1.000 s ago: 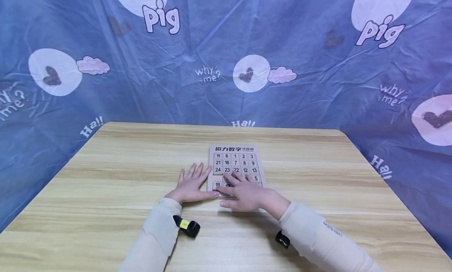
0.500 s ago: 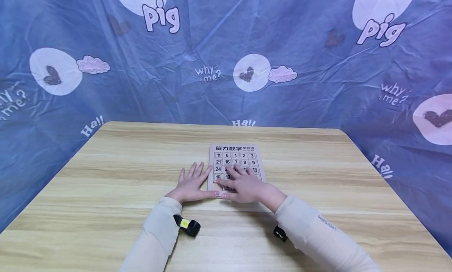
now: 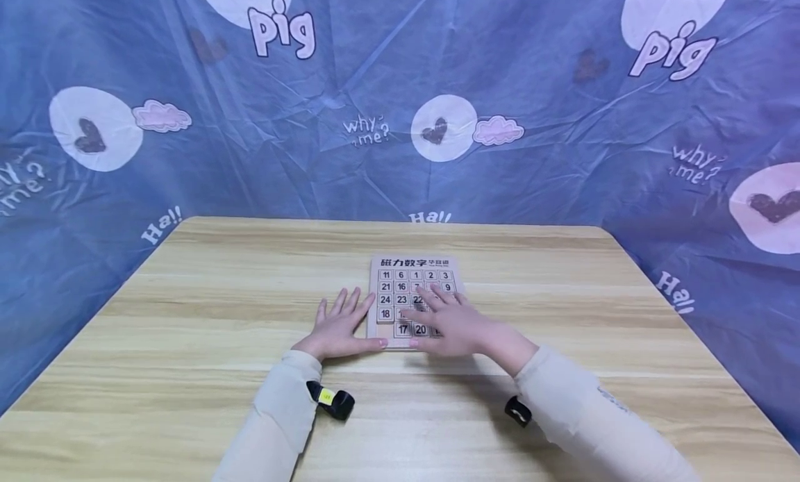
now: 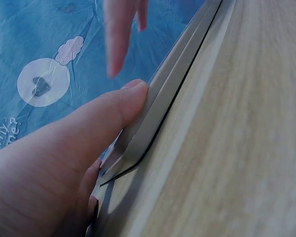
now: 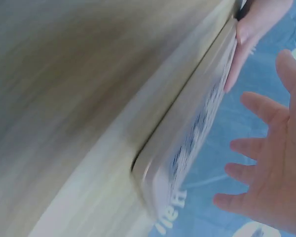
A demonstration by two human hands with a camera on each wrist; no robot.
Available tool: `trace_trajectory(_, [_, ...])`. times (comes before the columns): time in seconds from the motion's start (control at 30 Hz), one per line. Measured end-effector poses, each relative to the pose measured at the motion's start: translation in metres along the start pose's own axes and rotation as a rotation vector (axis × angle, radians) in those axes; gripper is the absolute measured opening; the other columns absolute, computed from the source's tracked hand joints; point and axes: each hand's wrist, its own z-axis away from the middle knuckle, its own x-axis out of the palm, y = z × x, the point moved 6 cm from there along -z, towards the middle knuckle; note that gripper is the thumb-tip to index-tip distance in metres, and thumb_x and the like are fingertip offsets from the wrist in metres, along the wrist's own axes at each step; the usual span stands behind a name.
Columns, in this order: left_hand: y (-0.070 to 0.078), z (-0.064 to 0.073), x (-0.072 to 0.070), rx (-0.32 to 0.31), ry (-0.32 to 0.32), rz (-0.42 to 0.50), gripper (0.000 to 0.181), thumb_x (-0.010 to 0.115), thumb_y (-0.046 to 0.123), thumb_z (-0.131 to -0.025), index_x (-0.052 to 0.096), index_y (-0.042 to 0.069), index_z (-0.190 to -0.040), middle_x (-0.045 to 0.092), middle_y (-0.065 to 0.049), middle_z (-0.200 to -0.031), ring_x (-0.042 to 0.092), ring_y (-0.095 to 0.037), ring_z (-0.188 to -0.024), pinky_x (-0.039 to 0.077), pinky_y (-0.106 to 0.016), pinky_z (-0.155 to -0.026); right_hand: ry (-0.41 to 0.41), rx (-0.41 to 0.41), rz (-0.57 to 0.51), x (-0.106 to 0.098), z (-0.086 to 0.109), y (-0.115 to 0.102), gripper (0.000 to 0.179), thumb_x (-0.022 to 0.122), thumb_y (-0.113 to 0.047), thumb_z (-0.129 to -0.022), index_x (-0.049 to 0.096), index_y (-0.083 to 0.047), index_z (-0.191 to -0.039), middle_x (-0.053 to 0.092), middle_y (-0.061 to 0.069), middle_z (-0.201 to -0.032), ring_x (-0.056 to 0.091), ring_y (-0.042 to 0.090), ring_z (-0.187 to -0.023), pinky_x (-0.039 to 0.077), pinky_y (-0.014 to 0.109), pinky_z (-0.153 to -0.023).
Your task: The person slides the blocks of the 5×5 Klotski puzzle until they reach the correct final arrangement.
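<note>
A number sliding puzzle (image 3: pixel 385 337) lies flat on the table. Its tile 18 (image 3: pixel 385 314) sits in the left column under 24, and the bottom-left cell below it holds no tile. My left hand (image 3: pixel 340 331) rests along the board's left side, fingers spread, with the thumb (image 4: pixel 130 98) on its near edge. Over the board's right half is my right hand (image 3: pixel 453 326), fingers apart and nearly straight. The right wrist view has this hand (image 5: pixel 274 163) raised off the tiles, holding nothing. Several tiles on the right are hidden beneath it.
The wood-grain table (image 3: pixel 219 294) extends around the puzzle on all sides. Behind it hangs a blue printed cloth (image 3: pixel 350 176). A black wrist camera (image 3: pixel 342 404) sits by the left sleeve, and another one (image 3: pixel 518 411) by the right.
Tile 18 has moved up one cell, from the bottom-left cell to the one above. My right hand followed, then lifted and shifted right. The left hand has stayed put.
</note>
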Motion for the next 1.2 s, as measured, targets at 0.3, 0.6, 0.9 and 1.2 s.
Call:
trace_trajectory(0.3, [0.000,0.001,-0.002,-0.013,-0.007,-0.007,0.095,0.042,0.074,-0.067,0.012,0.022,-0.140,0.003,-0.011,-0.142,-0.006,-0.029,-0.127,-0.010,-0.053,-0.095,0.035,0.037,-0.049,-0.002,0.046,0.029,0.057,0.036,-0.055,-0.085,0.045,-0.018,-0.127,0.016,0.017,-0.140,0.009,0.040,-0.124,0.009,0.060,-0.093])
trace_trajectory(0.6, [-0.001,0.000,0.000,-0.021,-0.006,-0.007,0.094,0.043,0.074,-0.066,0.012,0.023,-0.139,0.003,-0.010,-0.142,-0.006,-0.029,-0.127,-0.011,-0.053,-0.095,0.058,0.048,-0.065,0.006,0.063,0.038,0.059,0.038,-0.057,-0.083,0.054,-0.013,-0.119,0.024,0.019,-0.137,0.014,0.042,-0.122,0.015,0.063,-0.090])
trace_trajectory(0.9, [-0.001,0.000,-0.001,-0.024,-0.006,0.007,0.094,0.045,0.072,-0.067,0.012,0.023,-0.139,0.003,-0.011,-0.142,-0.006,-0.029,-0.127,-0.011,-0.053,-0.095,0.079,0.005,-0.085,0.007,0.056,0.027,0.061,0.040,-0.057,-0.082,0.053,-0.012,-0.120,0.025,0.019,-0.136,0.016,0.044,-0.121,0.016,0.063,-0.089])
trace_trajectory(1.2, [0.000,0.001,-0.001,-0.023,-0.008,0.003,0.094,0.045,0.072,-0.067,0.012,0.023,-0.139,0.003,-0.011,-0.142,-0.006,-0.029,-0.127,-0.011,-0.052,-0.095,0.061,-0.036,-0.068,0.009,0.047,0.017,0.063,0.038,-0.057,-0.083,0.050,-0.010,-0.123,0.022,0.020,-0.137,0.015,0.044,-0.121,0.016,0.064,-0.088])
